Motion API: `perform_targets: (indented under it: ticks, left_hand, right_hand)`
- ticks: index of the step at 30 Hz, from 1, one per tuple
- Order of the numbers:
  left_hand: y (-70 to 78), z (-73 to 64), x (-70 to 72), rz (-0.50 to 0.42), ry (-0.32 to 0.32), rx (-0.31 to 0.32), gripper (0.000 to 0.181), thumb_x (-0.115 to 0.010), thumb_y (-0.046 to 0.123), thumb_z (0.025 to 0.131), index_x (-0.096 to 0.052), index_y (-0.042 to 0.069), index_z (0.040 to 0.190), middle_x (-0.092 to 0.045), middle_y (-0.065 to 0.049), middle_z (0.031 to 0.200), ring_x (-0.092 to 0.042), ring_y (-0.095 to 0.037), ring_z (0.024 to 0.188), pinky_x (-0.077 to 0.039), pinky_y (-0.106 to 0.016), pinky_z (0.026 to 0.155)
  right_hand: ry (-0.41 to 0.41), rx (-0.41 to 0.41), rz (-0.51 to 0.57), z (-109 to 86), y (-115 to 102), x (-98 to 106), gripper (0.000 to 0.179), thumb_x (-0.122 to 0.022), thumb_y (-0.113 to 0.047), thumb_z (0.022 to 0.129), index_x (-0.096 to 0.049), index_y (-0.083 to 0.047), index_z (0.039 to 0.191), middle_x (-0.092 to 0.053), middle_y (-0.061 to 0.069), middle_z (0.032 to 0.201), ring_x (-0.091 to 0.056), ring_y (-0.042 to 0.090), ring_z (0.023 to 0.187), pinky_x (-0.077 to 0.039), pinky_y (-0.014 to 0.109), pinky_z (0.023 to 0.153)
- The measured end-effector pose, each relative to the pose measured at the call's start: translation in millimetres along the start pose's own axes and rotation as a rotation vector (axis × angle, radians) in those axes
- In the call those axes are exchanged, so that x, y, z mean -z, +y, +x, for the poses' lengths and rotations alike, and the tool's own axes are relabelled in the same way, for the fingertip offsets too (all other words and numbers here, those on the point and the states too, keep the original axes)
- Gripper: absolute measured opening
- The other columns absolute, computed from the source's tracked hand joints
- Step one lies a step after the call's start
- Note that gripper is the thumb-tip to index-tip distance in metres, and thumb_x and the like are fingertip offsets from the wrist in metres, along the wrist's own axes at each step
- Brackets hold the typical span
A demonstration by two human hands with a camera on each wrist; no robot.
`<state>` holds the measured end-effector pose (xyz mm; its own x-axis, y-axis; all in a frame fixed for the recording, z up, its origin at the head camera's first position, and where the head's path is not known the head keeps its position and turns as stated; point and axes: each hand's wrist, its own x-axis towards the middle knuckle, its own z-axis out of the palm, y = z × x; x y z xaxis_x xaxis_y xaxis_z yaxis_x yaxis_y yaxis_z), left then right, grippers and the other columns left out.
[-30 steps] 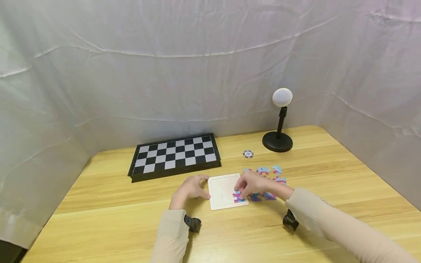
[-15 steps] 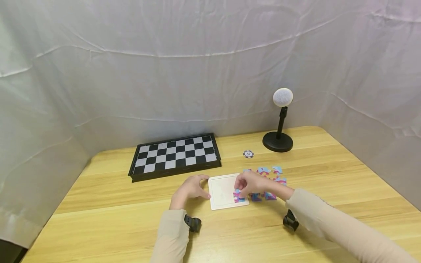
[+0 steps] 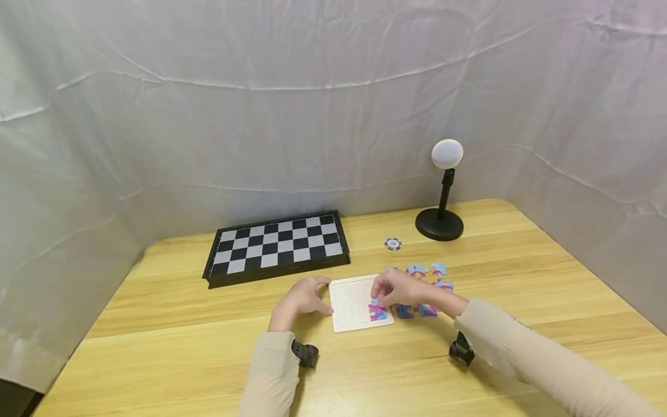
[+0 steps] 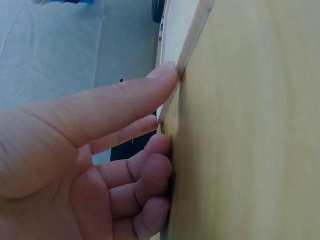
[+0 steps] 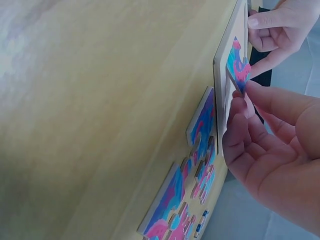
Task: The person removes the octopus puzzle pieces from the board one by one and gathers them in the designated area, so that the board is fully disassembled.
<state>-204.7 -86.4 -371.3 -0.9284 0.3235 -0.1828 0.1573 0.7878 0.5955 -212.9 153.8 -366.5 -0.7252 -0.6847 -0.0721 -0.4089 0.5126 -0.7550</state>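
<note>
A puzzle piece (image 5: 241, 72) in pink, blue and purple lies tilted over the right part of a shallow white puzzle tray (image 3: 349, 304). My right hand (image 3: 398, 288) pinches this piece between thumb and fingertips at its edge. My left hand (image 3: 301, 296) is at the tray's left side, thumb (image 4: 160, 75) touching the edge and index finger reaching to the far corner. The other left fingers are loosely curled near the tabletop. Loose puzzle pieces (image 3: 428, 310) lie right of the tray, partly hidden by my right hand.
A black-framed checkered board (image 3: 276, 246) lies behind and left of the tray. Beyond the loose pieces are a poker chip (image 3: 393, 244) and a microphone on a black stand (image 3: 440, 223). Pale curtains (image 3: 312, 127) surround the back and sides of the wooden table (image 3: 182, 353).
My right thumb and fingers have shifted slightly back, and more of the pieced area at the tray's near right corner shows. My left hand stays where it was.
</note>
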Motion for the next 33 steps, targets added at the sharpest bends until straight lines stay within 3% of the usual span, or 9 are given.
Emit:
perform_targets:
  ticks: [10, 21, 33]
  left_hand:
    - [-0.4, 0.2, -0.6, 0.003, 0.0, 0.008, 0.068, -0.079, 0.012, 0.064, -0.05, 0.005, 0.125, -0.047, -0.019, 0.126, -0.049, -0.025, 0.097, -0.034, -0.044, 0.094]
    - [-0.2, 0.1, -0.2, 0.006, -0.002, -0.002, 0.068, -0.079, 0.012, 0.064, -0.05, 0.005, 0.125, -0.046, -0.019, 0.127, -0.047, -0.026, 0.1, -0.032, -0.046, 0.095]
    - [-0.7, 0.2, 0.1, 0.011, -0.001, -0.004, 0.067, -0.079, 0.012, 0.064, -0.051, 0.004, 0.124, -0.048, -0.018, 0.125, -0.047, -0.026, 0.099, -0.033, -0.045, 0.094]
  right_hand:
    - [-0.003, 0.024, 0.033, 0.4, 0, 0, 0.01, -0.058, 0.011, 0.077, -0.061, 0.004, 0.084, -0.056, 0.002, 0.069, -0.049, 0.009, 0.06, -0.046, 0.022, 0.056]
    - [0.006, -0.047, 0.17, -8.2, 2, 7, 0.009, -0.057, 0.006, 0.08, -0.059, 0.007, 0.089, -0.056, 0.006, 0.073, -0.055, 0.018, 0.066, -0.051, 0.032, 0.062]
    - [0.043, -0.037, 0.164, -23.8, 13, 24, 0.014, -0.059, 0.002, 0.081, -0.059, 0.009, 0.093, -0.058, 0.006, 0.079, -0.055, 0.017, 0.073, -0.049, 0.028, 0.067]
